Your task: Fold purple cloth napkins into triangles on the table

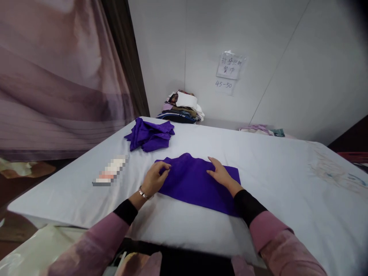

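Purple cloth (198,188) lies spread in front of me on the white-covered counter (276,184), nearer the near edge than the far one and about midway between the left and right ends. Its near side runs fairly straight, slanting toward me at the right, while its far side is uneven, with a few raised bumps. My left hand (153,178) is at the cloth's left end, thumb and fingers curled with the tips close together; I cannot tell whether any fabric is caught between them. My right hand (222,176) is over the right part of the cloth, thumb and fingers parted and nothing gripped between them, though I cannot tell whether the fingertips touch the fabric. A bracelet (143,193) circles my left wrist. Toward the far left corner of the counter sits a crumpled purple heap (152,136), and a pixelated item (110,172) lies near the left edge. Along the far edge, by the wall (161,46), I see a stack of folded fabrics (181,107) toward the left and some pale fabric (257,130) farther right. Two handwritten papers (229,66) hang on that wall, the lower reading 45-50.
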`<state>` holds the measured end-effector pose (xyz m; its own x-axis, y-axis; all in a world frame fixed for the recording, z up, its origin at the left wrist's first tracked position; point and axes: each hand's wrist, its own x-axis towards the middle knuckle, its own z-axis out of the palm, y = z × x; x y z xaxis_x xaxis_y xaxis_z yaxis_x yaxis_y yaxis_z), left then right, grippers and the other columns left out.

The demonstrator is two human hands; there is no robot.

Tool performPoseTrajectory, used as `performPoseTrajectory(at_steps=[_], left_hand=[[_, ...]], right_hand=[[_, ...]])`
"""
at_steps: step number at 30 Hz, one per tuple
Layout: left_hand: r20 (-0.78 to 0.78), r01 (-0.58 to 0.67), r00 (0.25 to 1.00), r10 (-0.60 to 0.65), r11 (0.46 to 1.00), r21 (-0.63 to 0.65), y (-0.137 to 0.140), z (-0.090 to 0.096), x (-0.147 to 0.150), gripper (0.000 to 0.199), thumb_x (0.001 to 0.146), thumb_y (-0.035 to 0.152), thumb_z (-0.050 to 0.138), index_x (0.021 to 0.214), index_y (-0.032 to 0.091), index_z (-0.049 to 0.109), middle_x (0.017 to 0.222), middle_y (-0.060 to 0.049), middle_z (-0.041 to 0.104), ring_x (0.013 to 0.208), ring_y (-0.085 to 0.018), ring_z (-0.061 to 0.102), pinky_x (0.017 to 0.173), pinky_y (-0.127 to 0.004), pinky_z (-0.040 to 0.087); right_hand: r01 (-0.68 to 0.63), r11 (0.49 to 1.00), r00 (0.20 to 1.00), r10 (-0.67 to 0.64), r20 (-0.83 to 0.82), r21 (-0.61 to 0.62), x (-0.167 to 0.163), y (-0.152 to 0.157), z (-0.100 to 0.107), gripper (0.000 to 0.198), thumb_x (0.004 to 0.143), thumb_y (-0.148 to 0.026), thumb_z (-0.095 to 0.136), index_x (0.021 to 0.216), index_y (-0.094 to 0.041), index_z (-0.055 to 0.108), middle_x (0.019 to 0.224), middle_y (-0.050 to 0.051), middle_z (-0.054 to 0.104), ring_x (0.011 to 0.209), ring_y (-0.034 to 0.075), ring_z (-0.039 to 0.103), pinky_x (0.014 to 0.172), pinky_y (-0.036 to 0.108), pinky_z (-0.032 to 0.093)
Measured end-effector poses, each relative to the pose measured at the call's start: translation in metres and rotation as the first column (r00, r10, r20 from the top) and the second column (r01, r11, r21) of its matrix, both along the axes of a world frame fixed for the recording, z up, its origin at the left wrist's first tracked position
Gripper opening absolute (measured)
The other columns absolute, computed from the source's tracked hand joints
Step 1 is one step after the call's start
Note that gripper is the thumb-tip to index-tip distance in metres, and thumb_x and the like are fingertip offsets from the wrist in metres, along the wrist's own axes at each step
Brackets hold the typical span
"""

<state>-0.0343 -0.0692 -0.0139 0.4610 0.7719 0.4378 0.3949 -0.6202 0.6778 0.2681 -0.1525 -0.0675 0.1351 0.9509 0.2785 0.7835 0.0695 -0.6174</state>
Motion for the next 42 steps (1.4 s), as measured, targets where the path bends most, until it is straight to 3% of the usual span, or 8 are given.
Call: performPoseTrajectory(at_steps=[4, 8, 12, 20, 26, 34, 38, 42], left_hand=[[0.039, 0.320, 0.947, -0.320, 0.922, -0.219, -0.041, 0.020, -0.013, 0.008, 0.078, 0.023, 0.047, 0.084, 0.020, 0.052, 0.088, -0.002, 0.063, 0.087, -0.015, 0.058, 0.081, -0.029, 0.045], [-0.195, 0.394, 0.800, -0.567, 0.742, -0.542, -0.049, 0.022, -0.032, 0.012, 0.072, 0.020, 0.050, 0.082, 0.019, 0.056, 0.078, 0.001, 0.063, 0.073, -0.013, 0.057, 0.069, -0.025, 0.045], [-0.414, 0.223, 0.774, -0.480, 0.817, -0.531, -0.045, 0.016, -0.044, 0.040, 0.074, 0.040, 0.057, 0.108, 0.020, 0.056, 0.097, -0.002, 0.064, 0.082, -0.018, 0.060, 0.074, -0.030, 0.047], [-0.403, 0.335, 0.833, -0.379, 0.925, -0.178, -0.113, -0.006, 0.004, 0.095, 0.059, 0.043, 0.071, 0.140, 0.023, 0.024, 0.144, -0.010, 0.031, 0.128, -0.029, 0.033, 0.105, -0.044, 0.029], [-0.460, 0.301, 0.814, -0.354, 0.935, -0.186, -0.118, -0.008, 0.015, 0.041, 0.063, 0.009, 0.052, 0.100, 0.023, 0.062, 0.099, -0.005, 0.067, 0.093, -0.023, 0.059, 0.087, -0.038, 0.043], [-0.443, 0.076, 0.877, -0.185, 0.965, -0.253, -0.073, 0.030, -0.043, 0.041, 0.059, 0.006, 0.047, 0.091, 0.026, 0.063, 0.091, 0.001, 0.068, 0.085, -0.018, 0.060, 0.078, -0.028, 0.043], [-0.327, 0.253, 0.832, -0.448, 0.831, -0.495, -0.070, 0.037, -0.047, 0.033, 0.063, 0.009, 0.044, 0.084, 0.023, 0.064, 0.079, 0.004, 0.066, 0.073, -0.015, 0.058, 0.069, -0.023, 0.041], [-0.181, 0.400, 0.775, -0.605, 0.692, -0.601, -0.056, 0.048, -0.037, 0.017, 0.076, 0.022, 0.047, 0.066, 0.017, 0.060, 0.059, 0.004, 0.055, 0.057, -0.011, 0.047, 0.057, -0.021, 0.036]], right_hand=[[-0.168, 0.986, 0.986, 0.168, 0.017, 0.003, -0.013, 0.008, 0.007, 0.068, 0.072, -0.023, 0.062, 0.135, -0.022, 0.035, 0.138, 0.010, 0.039, 0.128, 0.024, 0.031, 0.103, 0.043, 0.028], [-0.348, 0.937, 0.922, 0.337, 0.193, 0.027, -0.032, -0.001, 0.022, 0.025, 0.072, -0.013, 0.058, 0.096, -0.020, 0.063, 0.103, 0.007, 0.060, 0.102, 0.022, 0.051, 0.093, 0.041, 0.035], [-0.429, 0.903, 0.865, 0.409, 0.291, 0.005, -0.056, -0.037, 0.038, 0.018, 0.069, -0.007, 0.053, 0.082, -0.018, 0.059, 0.101, 0.006, 0.059, 0.104, 0.022, 0.048, 0.092, 0.040, 0.034], [-0.371, 0.894, 0.805, 0.444, 0.393, -0.249, -0.094, -0.099, 0.061, 0.033, 0.074, -0.007, 0.047, 0.105, -0.019, 0.053, 0.095, 0.005, 0.061, 0.084, 0.018, 0.056, 0.074, 0.030, 0.042], [-0.285, 0.910, 0.833, 0.391, 0.391, -0.301, -0.093, -0.113, 0.066, 0.037, 0.077, -0.010, 0.047, 0.112, -0.021, 0.051, 0.094, 0.005, 0.061, 0.083, 0.018, 0.057, 0.070, 0.028, 0.042], [-0.052, 0.931, 0.947, 0.161, 0.279, -0.361, -0.032, -0.144, 0.051, 0.021, 0.079, -0.011, 0.041, 0.079, -0.022, 0.059, 0.080, 0.002, 0.061, 0.076, 0.016, 0.057, 0.067, 0.026, 0.042], [-0.045, 0.946, 0.994, 0.074, 0.079, -0.321, -0.011, -0.152, 0.064, 0.017, 0.082, -0.019, 0.042, 0.082, -0.025, 0.058, 0.080, -0.001, 0.062, 0.071, 0.015, 0.058, 0.064, 0.026, 0.045], [0.091, 0.995, 0.996, -0.092, -0.017, -0.034, 0.000, -0.149, 0.080, 0.016, 0.084, -0.031, 0.046, 0.090, -0.025, 0.059, 0.090, 0.004, 0.064, 0.081, 0.019, 0.059, 0.069, 0.029, 0.048]])
